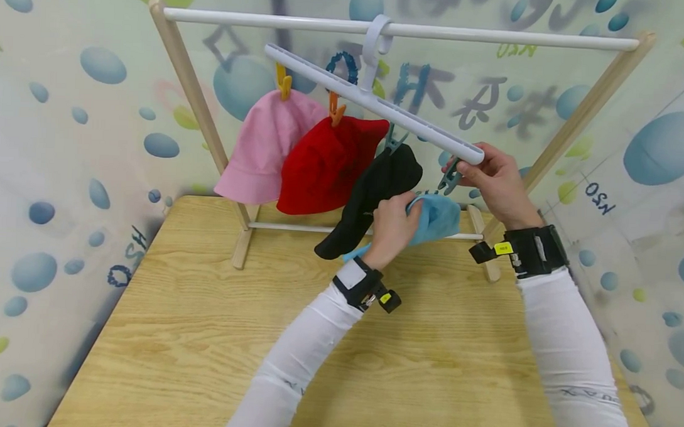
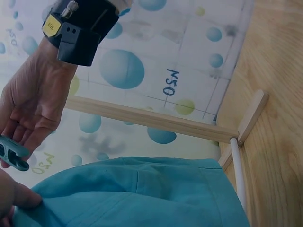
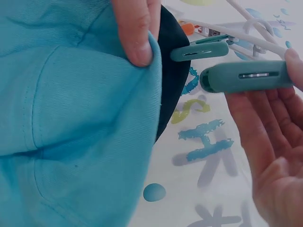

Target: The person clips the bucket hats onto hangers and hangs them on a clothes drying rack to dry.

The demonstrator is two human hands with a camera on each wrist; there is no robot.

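Note:
My left hand (image 1: 394, 228) pinches the brim edge of a light blue bucket hat (image 1: 438, 218), thumb on the near side of the cloth. In the right wrist view the blue hat (image 3: 85, 104) fills the left half. My right hand (image 1: 498, 181) holds a grey-green clothespin (image 1: 451, 176) at the low right end of a white hanger (image 1: 374, 101). The clothespin's tip points at the hat's edge, a small gap apart in the right wrist view. Left along the hanger, a black hat (image 1: 385, 190), a red bucket hat (image 1: 326, 166) and a pink bucket hat (image 1: 273, 142) hang from clips.
The hanger hooks over the white bar (image 1: 269, 20) of a wooden-legged rack (image 1: 196, 95) and tilts down to the right. A yellow clip (image 1: 284, 86) and an orange clip (image 1: 337, 111) hold hats. Below is a wooden table (image 1: 202, 334); a patterned wall stands behind.

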